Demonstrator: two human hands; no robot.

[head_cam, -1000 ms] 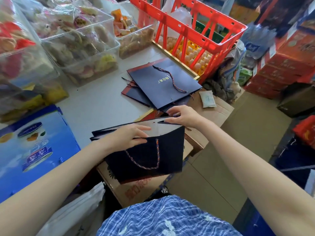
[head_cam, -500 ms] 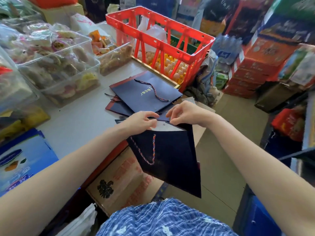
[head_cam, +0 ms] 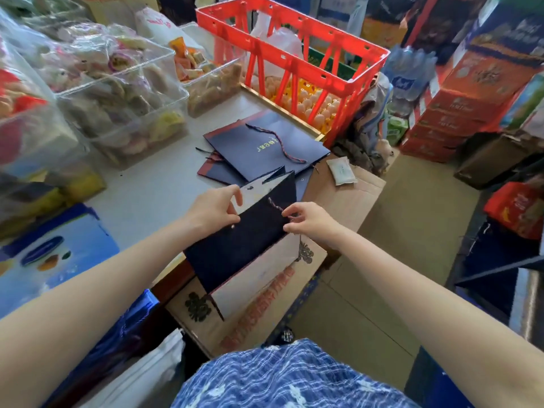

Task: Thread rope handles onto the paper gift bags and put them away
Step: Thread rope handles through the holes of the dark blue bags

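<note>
Since a moment ago, the bag [head_cam: 235,248] is tilting flatter, its mouth toward 12 o'clock. Left hand [head_cam: 213,209] is pinching the bag's rim at 10 o'clock; right hand [head_cam: 309,220] is pinching the rope [head_cam: 276,206] at 2 o'clock.

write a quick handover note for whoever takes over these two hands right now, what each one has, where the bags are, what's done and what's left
Left hand: grips the top edge of the navy gift bag, held in the air over the cardboard box.
Right hand: fingers pinch the rope handle at that bag's top edge.
Stack of bags lies flat on the table by the red crate; the top one has a rope on it.
Done: the stacked bags, it seems.
Left: finish threading this rope, then put the bag away.
</note>
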